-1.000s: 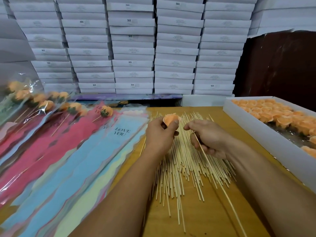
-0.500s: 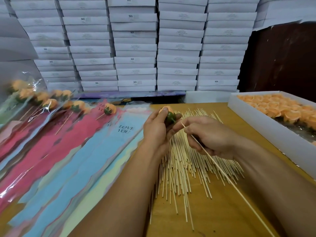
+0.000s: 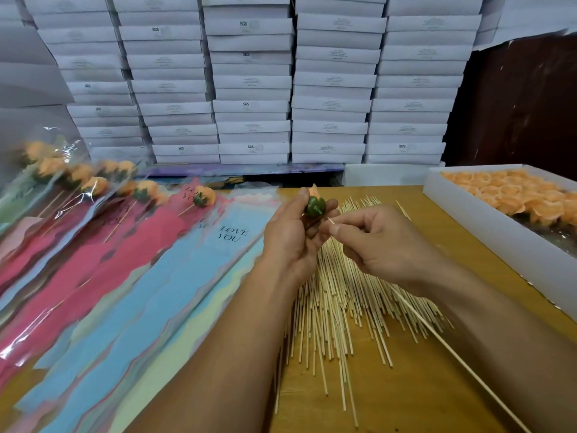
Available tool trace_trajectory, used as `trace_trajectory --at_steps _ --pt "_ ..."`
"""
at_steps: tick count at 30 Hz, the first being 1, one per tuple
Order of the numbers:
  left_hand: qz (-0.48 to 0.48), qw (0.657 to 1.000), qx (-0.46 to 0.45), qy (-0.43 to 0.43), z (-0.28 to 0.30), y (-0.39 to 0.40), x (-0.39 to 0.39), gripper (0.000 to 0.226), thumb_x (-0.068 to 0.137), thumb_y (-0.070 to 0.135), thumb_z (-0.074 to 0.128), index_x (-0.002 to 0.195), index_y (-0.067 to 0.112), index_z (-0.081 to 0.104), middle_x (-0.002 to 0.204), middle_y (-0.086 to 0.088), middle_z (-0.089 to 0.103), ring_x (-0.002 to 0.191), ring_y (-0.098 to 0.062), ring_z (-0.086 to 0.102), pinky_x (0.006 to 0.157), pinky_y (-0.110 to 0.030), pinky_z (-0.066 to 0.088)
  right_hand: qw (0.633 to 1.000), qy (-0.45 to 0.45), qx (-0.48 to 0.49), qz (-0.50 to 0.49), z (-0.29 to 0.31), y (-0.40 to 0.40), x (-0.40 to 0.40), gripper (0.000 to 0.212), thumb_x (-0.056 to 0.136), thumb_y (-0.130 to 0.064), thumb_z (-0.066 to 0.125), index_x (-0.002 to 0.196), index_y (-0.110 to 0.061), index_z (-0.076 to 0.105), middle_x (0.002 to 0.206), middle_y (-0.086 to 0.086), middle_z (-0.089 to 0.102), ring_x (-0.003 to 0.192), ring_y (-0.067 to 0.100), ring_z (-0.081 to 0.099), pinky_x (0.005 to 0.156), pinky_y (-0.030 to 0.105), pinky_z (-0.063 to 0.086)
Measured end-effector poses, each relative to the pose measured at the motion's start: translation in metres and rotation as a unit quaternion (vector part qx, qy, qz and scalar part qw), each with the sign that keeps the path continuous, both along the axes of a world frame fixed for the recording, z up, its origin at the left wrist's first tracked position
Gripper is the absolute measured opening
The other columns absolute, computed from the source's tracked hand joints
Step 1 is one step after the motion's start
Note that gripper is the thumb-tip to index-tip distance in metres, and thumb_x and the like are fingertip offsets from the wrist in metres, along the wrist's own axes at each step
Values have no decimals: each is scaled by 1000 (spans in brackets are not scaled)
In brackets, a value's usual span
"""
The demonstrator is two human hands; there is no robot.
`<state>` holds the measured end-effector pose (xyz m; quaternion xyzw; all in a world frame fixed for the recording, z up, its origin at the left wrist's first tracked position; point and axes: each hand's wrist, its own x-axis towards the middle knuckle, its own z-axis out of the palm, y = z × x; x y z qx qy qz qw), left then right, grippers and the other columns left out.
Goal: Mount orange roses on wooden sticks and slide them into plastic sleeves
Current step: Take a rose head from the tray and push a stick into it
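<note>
A wall of stacked white boxes (image 3: 253,89) stands beyond both hands. The wooden counter (image 3: 415,385) lies beneath them. Overlapping plastic sleeves (image 3: 131,276) in pink, blue and pale yellow, several already holding orange roses on sticks, spread out to the left of the left hand. A white tray (image 3: 487,220) of loose orange roses sits to the right of the right hand. A loose pile of wooden sticks (image 3: 340,301) lies under both hands. The left hand (image 3: 293,242) grips one orange rose (image 3: 314,203) with its green base turned toward the right hand. The right hand (image 3: 377,245) pinches a single stick (image 3: 443,348), its tip just beside the rose base, not yet inserted.
</note>
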<state>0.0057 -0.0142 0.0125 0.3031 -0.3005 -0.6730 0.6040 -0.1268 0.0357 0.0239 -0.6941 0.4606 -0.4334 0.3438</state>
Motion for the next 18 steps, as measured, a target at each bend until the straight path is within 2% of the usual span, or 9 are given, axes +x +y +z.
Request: trace_trajectory --at_steps 2,4,6,7,8,10,12,18 --pt "-4 1000 -8 -9 0 0 -1 44 100 28 58 132 -2 54 89 -17 75 66 -19 72 62 -29 59 1000 4 1 9 0 0 0 25 101 -12 56 95 -16 80 49 -2 45 46 10 36 43 23 30" --pt "-9 1000 -14 -9 1 0 -3 45 99 28 60 132 -2 55 92 -19 75 72 -21 72 77 -36 59 1000 21 -5 17 -1 1 0 25 102 -14 56 98 -17 80 51 -3 46 47 11 37 45 24 32" --pt "-14 1000 -17 -1 2 0 -2 45 99 27 60 130 -4 55 90 -19 75 73 -23 72 93 -45 55 999 33 -13 17 -3 0 0 24 103 -17 55 100 -16 79 52 -5 47 48 9 39 46 24 34" --pt "-14 1000 -20 1 2 1 -2 44 99 27 60 129 -4 55 89 -18 75 72 -23 72 96 -46 53 999 31 -16 14 -4 -1 0 24 104 -18 54 101 -16 78 52 -7 48 48 8 40 46 24 35" --pt "-13 1000 -23 -1 2 2 -1 43 99 27 60 128 -4 55 88 -18 75 71 -22 71 94 -45 54 999 24 -17 14 -5 -1 0 24 104 -19 54 103 -18 78 51 -7 48 48 7 41 46 22 36" --pt "-10 1000 -24 -10 3 4 -1 44 99 28 60 128 -5 55 88 -17 75 69 -20 70 78 -35 59 1000 9 -18 16 -5 -2 -1 23 104 -20 54 105 -21 76 51 -8 48 49 6 42 46 21 37" --pt "-9 1000 -23 -15 3 5 -1 45 99 27 60 130 -5 55 88 -17 75 68 -19 70 68 -30 59 1000 4 -21 16 -5 -2 -1 22 104 -22 54 104 -21 76 51 -8 47 49 8 41 47 22 36" --pt "-5 999 -26 -17 4 7 -1 46 99 26 60 131 -5 54 90 -19 74 68 -18 69 63 -27 59 1000 6 -19 8 -4 -2 -3 23 105 -21 53 107 -14 75 50 -7 46 46 7 40 45 21 35"
